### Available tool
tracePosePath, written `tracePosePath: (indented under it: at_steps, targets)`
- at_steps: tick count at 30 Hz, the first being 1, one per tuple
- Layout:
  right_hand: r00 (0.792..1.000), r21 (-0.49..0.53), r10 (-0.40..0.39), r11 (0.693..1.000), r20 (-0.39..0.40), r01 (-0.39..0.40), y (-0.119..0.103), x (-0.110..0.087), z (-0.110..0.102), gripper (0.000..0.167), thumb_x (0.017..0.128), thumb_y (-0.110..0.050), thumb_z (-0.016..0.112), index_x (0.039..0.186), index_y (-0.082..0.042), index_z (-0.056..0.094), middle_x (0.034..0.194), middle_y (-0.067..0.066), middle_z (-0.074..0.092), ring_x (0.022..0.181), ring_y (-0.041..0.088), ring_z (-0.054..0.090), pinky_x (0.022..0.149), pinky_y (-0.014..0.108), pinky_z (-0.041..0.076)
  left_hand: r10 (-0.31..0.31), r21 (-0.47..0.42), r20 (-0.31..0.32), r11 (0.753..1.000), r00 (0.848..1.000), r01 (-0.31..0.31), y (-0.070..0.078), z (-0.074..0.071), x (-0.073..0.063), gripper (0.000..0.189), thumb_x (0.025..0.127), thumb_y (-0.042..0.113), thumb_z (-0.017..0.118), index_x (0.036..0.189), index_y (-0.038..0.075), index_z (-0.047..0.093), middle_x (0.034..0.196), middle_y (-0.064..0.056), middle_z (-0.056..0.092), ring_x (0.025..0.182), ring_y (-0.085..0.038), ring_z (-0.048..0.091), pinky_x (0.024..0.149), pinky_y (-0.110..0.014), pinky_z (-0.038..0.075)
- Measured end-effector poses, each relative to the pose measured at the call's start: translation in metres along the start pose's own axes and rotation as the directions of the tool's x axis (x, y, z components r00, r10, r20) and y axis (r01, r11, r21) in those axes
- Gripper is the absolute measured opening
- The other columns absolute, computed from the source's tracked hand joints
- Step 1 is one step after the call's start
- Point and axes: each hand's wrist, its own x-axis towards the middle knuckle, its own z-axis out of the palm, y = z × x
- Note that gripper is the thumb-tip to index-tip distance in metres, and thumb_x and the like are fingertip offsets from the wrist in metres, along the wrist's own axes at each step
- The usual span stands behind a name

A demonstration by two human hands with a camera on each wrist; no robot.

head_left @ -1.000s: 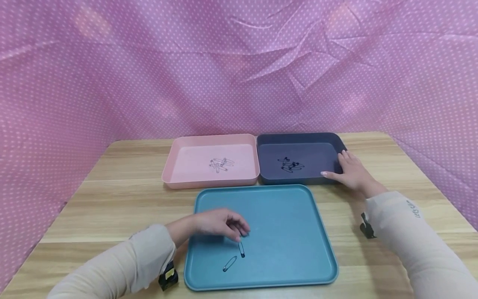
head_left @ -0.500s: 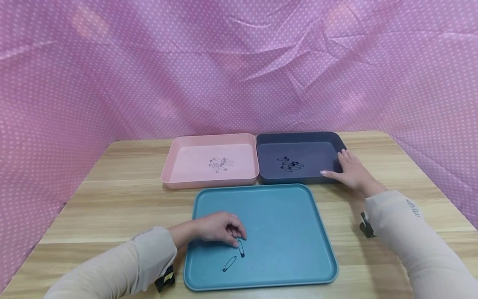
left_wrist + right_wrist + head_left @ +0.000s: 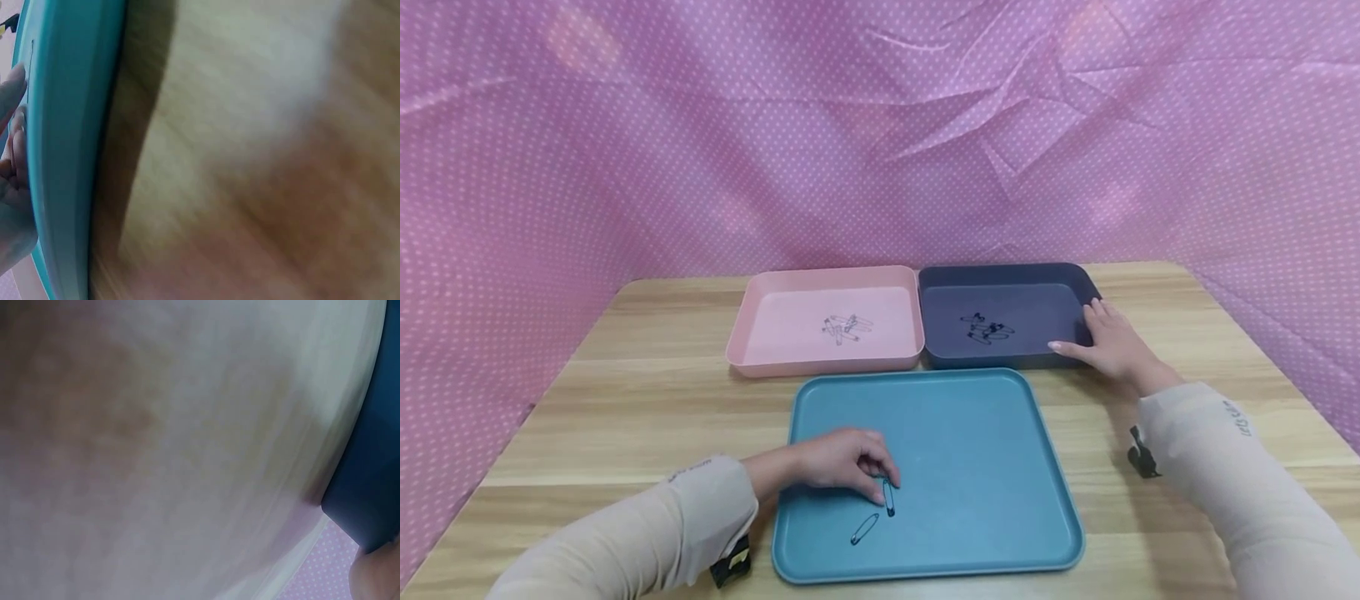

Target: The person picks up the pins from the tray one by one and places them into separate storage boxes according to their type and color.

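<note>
The thumb and forefinger of my left hand (image 3: 848,460) pinch the upper end of a safety pin (image 3: 890,500), which lies on the teal tray (image 3: 970,500). Just below it, a second safety pin (image 3: 865,529) lies slantwise. In the left wrist view the fingertips (image 3: 14,90) show beyond the tray's rim (image 3: 69,156). At the far right, my right hand (image 3: 1116,348) rests over the near right corner of the navy tray (image 3: 1030,304), fingers and thumb spread. Several dark-headed safety pins (image 3: 988,330) lie inside that tray. Only a bit of this hand (image 3: 378,575) shows in the right wrist view.
Left of the navy tray stands a pink tray (image 3: 775,333) holding several light safety pins (image 3: 847,327). Both stand behind the teal tray on a wooden table (image 3: 647,400). A pink dotted cloth (image 3: 880,150) hangs behind and along the sides.
My left hand has come down and slightly toward me, its thumb and forefinger now at the upright safety pin. The right hand stays on the navy tray's corner.
</note>
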Motion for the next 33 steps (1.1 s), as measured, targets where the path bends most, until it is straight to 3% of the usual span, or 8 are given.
tracePosePath:
  at_steps: [14,24,28,33]
  targets:
    - [1.0,-0.009,-0.001,1.0,-0.001,0.001,0.001,0.0,-0.004,0.099,0.079,-0.06,0.043,0.13,0.017,0.005,0.134,0.035,-0.002,0.124,0.043,-0.006,0.098,0.053,0.0,-0.012,0.01,0.027,1.0,1.0,0.012,0.002,-0.001,0.003,0.004,0.074,0.017,0.067,0.074,0.02,0.065,0.077,0.009,0.048,0.073,-0.006,0.045,0.065,-0.02,0.04]
    - [1.0,0.007,0.0,1.0,0.014,0.0,0.0,-0.001,-0.001,0.1,0.079,-0.059,0.044,0.13,0.017,0.005,0.134,0.035,-0.002,0.124,0.042,-0.006,0.098,0.053,0.0,-0.049,-0.117,0.051,0.992,0.997,0.054,0.006,-0.007,0.003,0.005,0.077,0.016,0.063,0.077,0.011,0.063,0.071,0.005,0.056,0.067,-0.009,0.049,0.062,-0.023,0.042]
    - [1.0,0.008,0.003,1.0,0.015,-0.003,0.0,-0.001,0.0,0.1,0.079,-0.06,0.043,0.13,0.017,0.005,0.134,0.035,-0.003,0.124,0.042,-0.007,0.098,0.052,-0.001,-0.06,-0.151,0.025,0.987,0.998,0.063,0.007,-0.013,0.007,0.005,0.078,0.015,0.062,0.077,0.01,0.063,0.07,0.004,0.057,0.066,-0.011,0.049,0.062,-0.024,0.042]
    - [1.0,0.006,-0.007,1.0,0.011,0.007,-0.001,0.0,0.0,0.099,0.079,-0.059,0.043,0.129,0.017,0.005,0.134,0.035,-0.002,0.124,0.042,-0.007,0.098,0.052,-0.002,-0.007,-0.105,-0.048,0.995,0.999,0.002,0.016,-0.024,0.015,0.004,0.079,0.013,0.062,0.078,0.009,0.062,0.072,0.004,0.056,0.067,-0.01,0.048,0.063,-0.023,0.041]
